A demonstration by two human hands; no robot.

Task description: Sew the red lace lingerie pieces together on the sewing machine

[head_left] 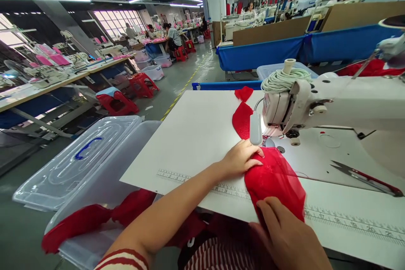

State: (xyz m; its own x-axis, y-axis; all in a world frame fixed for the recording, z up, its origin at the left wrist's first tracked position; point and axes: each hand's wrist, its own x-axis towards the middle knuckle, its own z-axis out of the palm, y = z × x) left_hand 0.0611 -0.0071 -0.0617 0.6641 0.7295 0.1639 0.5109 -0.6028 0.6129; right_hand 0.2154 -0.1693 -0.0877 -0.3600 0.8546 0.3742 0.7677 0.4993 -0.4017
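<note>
Red cloth, one piece: laid on the white table, near edge lifted; taken as the clock's centre

Left hand, 10 o'clock: fingers slightly spread, laid flat on the cloth beside the sewing machine's needle area, nothing gripped

Right hand, 6 o'clock: fingers curled and closed, the cloth's near edge held against the thumb

Sewing machine, white, 1 o'clock: topped by a coil of pale green cord

Red pieces, two, 11 o'clock: set end to end on the table

Snips, red-handled, 3 o'clock: blades parted, tips pointed to 10 o'clock

Clear box, 9 o'clock: further red fabric draped over its rim, blue-handled lid placed alongside
</note>
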